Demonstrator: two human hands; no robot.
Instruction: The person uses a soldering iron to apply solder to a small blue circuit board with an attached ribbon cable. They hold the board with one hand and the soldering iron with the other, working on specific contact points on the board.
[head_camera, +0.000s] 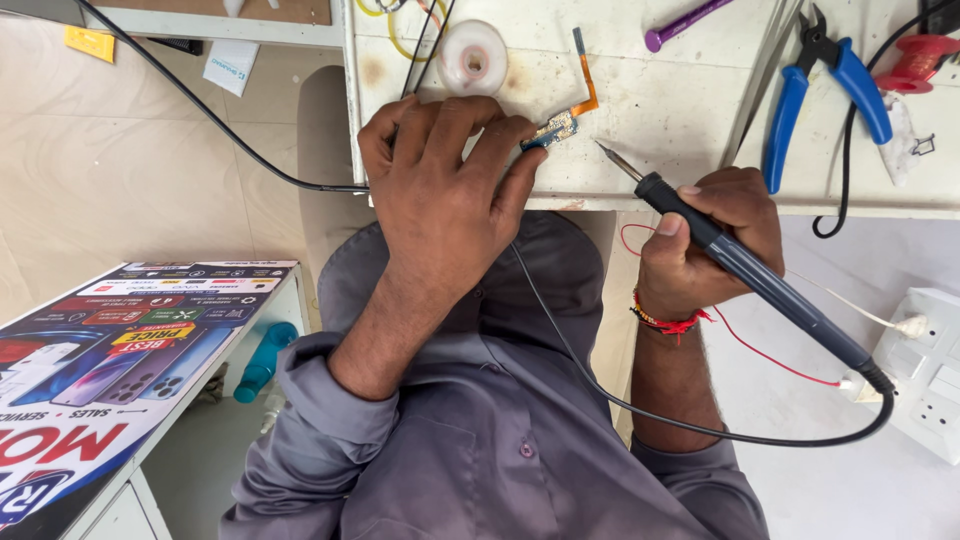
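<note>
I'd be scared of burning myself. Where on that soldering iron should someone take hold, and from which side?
Probably on the dark blue handle, well behind the metal tip, as the right hand does now. The soldering iron lies slanted, tip toward the small circuit board pinched by the left hand, cord trailing off the rear. Coming from the cord end keeps fingers away from the bare metal.

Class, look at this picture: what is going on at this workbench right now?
A person seated at a white workbench pinches a small circuit board with an orange flex strip between the left hand's fingertips. The right hand grips a dark soldering iron, its tip just short of the board. Blue-handled pliers lie untouched nearby.
</note>
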